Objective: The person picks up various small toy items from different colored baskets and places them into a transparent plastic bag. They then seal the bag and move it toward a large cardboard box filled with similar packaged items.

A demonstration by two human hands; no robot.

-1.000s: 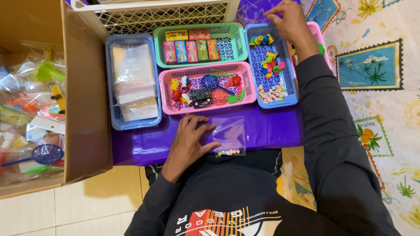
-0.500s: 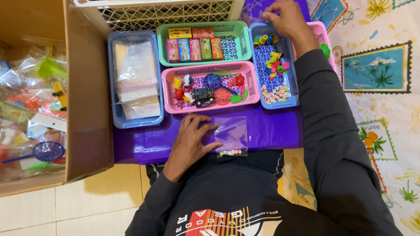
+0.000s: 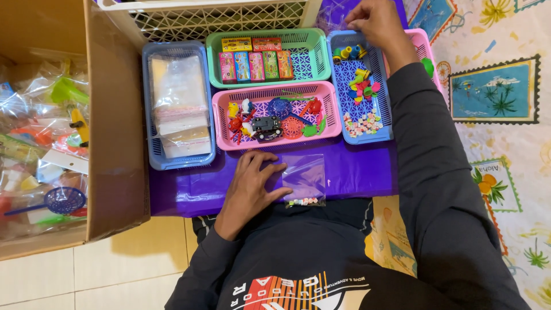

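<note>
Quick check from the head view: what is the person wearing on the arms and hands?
Both arms are covered in long dark charcoal sleeves that end at the wrists, part of a dark top with orange and white print on the chest. The left hand and right hand are bare: no gloves, and no rings, watch or bands that I can make out.

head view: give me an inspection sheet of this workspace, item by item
surface: purple sheet over a patterned mat
job's things: clear bag with small beads at its near edge; blue basket of small coloured pieces
clutter: pink basket of toys, green basket of small boxes, blue basket of bags, cardboard box
hands: left hand flat beside the bag, thumb on it; right hand at the blue basket's far end
cables: nothing seen
surroundings: tiled floor
</note>
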